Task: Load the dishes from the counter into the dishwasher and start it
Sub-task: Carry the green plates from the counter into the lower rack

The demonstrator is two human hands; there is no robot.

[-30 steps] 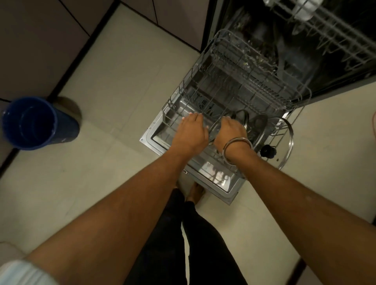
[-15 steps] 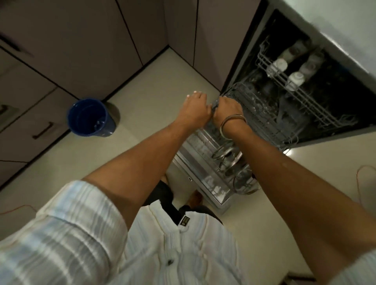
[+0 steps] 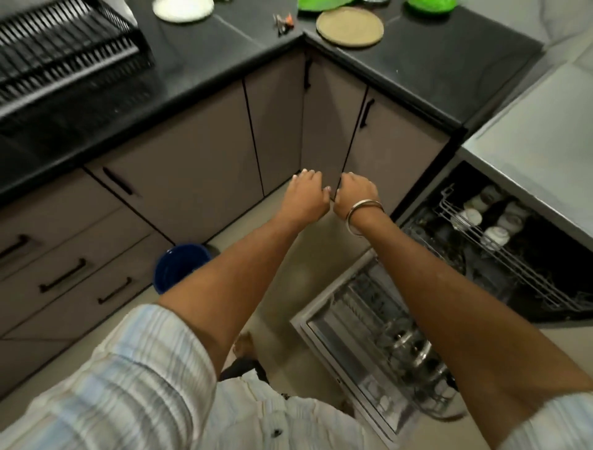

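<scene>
1. Left hand (image 3: pixel 306 196) and right hand (image 3: pixel 354 196) raised side by side before the corner cabinets (image 3: pixel 324 128), fingers loosely curled, holding nothing.
2. Dishwasher (image 3: pixel 481 257) open at right; lower rack (image 3: pixel 394 340) pulled out with metal lids, upper rack (image 3: pixel 500 237) with white cups.
3. On counter (image 3: pixel 417 61): tan plate (image 3: pixel 349 27), white plate (image 3: pixel 183 9), green dishes (image 3: pixel 321 4).
4. Blue bucket (image 3: pixel 179 266) on floor near left arm.

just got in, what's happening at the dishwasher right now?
A person is mid-load. Both hands, left hand and right hand, are raised toward the counter and hold nothing. The dishwasher stands open, lower rack pulled out with steel pieces in it. A tan plate, a white plate and green dishes wait on the counter.
</scene>
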